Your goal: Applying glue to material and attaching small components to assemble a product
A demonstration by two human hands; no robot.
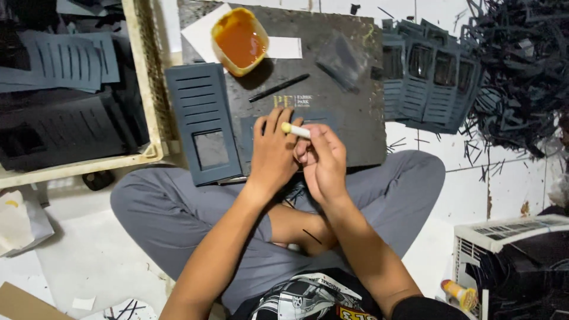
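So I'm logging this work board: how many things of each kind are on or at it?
Glue bowl, orange: 1
Black stick: 1
White applicator in right hand: 1
Slotted dark panel beside left hand: 1
White paper: 1
Total: 5

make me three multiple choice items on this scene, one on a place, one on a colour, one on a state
1. Where does the bowl of glue sit?
A. at the far end of the dark work board
B. on the person's lap
C. inside the white crate

2. What colour is the glue in the bowl?
A. blue
B. orange-brown
C. white

3. How is the left hand placed?
A. raised in the air
B. gripping the black pen
C. flat on the dark slotted piece on the board

Answers: 1 A, the bowl stands at the board's far end, on white paper. 2 B, the liquid is orange-brown. 3 C, the left palm presses down on the piece while the right hand holds a pale applicator stick in its fingers.
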